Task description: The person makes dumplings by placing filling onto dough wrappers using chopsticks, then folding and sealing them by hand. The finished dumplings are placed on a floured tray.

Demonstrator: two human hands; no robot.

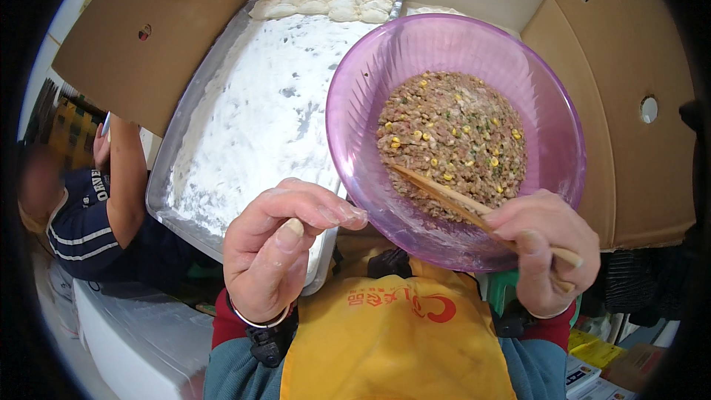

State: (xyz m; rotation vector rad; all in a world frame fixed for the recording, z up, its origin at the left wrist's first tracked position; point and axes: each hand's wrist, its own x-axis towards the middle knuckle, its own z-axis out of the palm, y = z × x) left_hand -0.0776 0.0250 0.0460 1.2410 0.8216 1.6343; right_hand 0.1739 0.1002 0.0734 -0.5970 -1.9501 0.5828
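My right hand (547, 250) grips a pair of wooden chopsticks (444, 194) at the lower right of the purple plastic bowl (355, 178). Their tips touch the minced filling (455, 133), which is flecked with yellow corn kernels and green bits. My left hand (278, 250), dusted with flour, is curled beside the bowl's lower left, over the near end of the tray. Its thumb lies beneath the bent fingers; whether something thin is between them cannot be told. Several pale dumplings (344, 6) lie in rows along the far end of the floured metal tray (166, 178).
Tall cardboard flaps (577, 94) stand behind and on both sides of the tray and bowl. At the left, another person (100, 211) in a dark shirt has a raised arm. A white box (128, 339) stands at the lower left. Papers and packages (594, 350) lie at the lower right.
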